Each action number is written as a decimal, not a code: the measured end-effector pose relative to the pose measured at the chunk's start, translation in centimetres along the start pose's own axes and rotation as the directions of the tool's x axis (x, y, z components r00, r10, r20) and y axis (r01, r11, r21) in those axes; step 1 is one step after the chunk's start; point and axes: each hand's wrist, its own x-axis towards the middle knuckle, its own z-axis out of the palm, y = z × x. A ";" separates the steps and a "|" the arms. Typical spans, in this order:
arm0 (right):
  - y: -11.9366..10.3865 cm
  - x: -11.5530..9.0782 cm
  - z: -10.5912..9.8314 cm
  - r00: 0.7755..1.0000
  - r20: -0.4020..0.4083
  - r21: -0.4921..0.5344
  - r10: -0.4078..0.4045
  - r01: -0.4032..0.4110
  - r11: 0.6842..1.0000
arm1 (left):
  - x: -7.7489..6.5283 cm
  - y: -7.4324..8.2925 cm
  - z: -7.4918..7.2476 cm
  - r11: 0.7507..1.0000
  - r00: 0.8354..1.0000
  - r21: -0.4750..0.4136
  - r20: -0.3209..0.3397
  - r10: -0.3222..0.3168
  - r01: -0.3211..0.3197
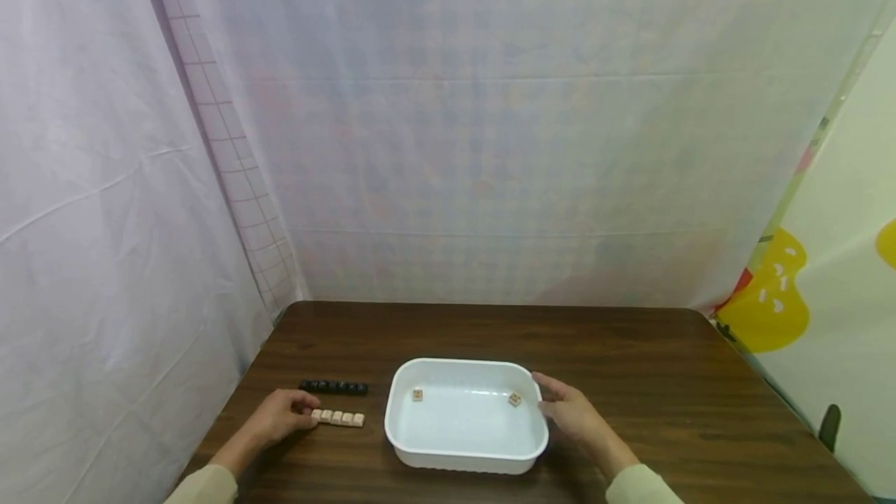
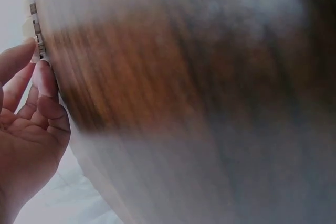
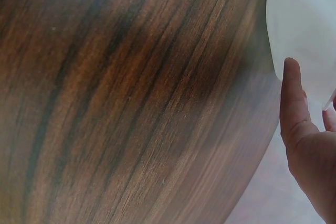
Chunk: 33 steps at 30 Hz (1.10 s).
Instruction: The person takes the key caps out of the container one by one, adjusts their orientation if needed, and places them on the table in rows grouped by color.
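Note:
In the head view my left hand (image 1: 281,417) is at the left end of a row of beige keycaps (image 1: 337,417). Thumb and forefinger pinch the endmost beige keycap (image 2: 37,52), as the left wrist view shows; the fingertips partly cover it. My right hand (image 1: 575,415) rests against the right side of a white plastic tray (image 1: 465,461), its fingers fairly straight along the outer wall and rim. Inside the tray lie two small beige pieces with brown markings, one near the left wall (image 1: 418,394) and one near the right (image 1: 514,399).
A row of black keycaps (image 1: 333,387) lies just behind the beige row. Everything stands on a dark wood-grain table (image 1: 490,329). White curtains (image 1: 462,177) hang behind and to the left, and a printed cloth with yellow shapes (image 1: 770,302) hangs at the right.

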 end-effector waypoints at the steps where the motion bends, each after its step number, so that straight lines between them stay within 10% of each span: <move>1: 0.0 0.0 0.0 1.000 0.000 -0.003 -0.001 0.001 1.000 | 0.0 0.0 0.0 1.000 1.000 0.005 -0.001 -0.004 0.004; 10: 0.0 0.0 0.1 1.000 -0.008 -0.008 -0.013 0.013 1.000 | 0.1 0.6 -0.2 0.996 0.994 0.014 -0.073 -0.086 0.087; 16: 0.0 -0.1 0.0 1.000 -0.011 -0.016 -0.025 0.025 1.000 | 1.1 2.1 -0.3 1.000 0.996 0.016 -0.087 -0.009 0.010; 26: 0.2 0.3 0.1 0.999 -0.022 -0.047 -0.044 0.043 0.998 | 3.4 7.3 1.9 0.993 0.989 -0.035 -0.097 0.109 -0.113; 33: 0.2 0.3 0.0 0.999 -0.026 -0.040 -0.034 0.033 0.999 | 5.8 12.5 6.0 0.981 0.985 -0.082 -0.010 0.175 -0.175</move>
